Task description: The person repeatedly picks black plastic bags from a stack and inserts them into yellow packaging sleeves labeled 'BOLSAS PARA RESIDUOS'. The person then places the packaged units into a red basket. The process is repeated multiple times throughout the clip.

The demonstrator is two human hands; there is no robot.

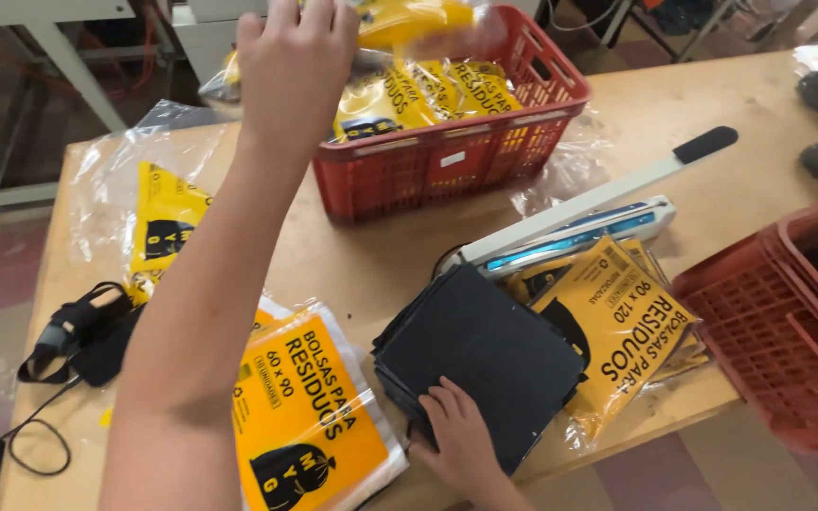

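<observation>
Left hand (297, 57) reaches over the red crate (447, 161), fingers curled on a yellow packet (409, 19). Right hand (461, 440) lies flat, fingers spread, on the black stack (480, 355) near the crate. Crate partly filled; more packets (310, 407) remain on the surface (371, 255).

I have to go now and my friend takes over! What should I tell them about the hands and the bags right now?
Left hand: raised over the red basket, fingers bent at a yellow packet; grip unclear.
Right hand: resting flat on the stack of folded black bags at the table's near edge.
Done: filled yellow packets lie in the red basket.
Left: black stack unpacked; yellow-labelled clear sleeves beside it, more under the heat sealer. A second red basket sits at the right.
</observation>
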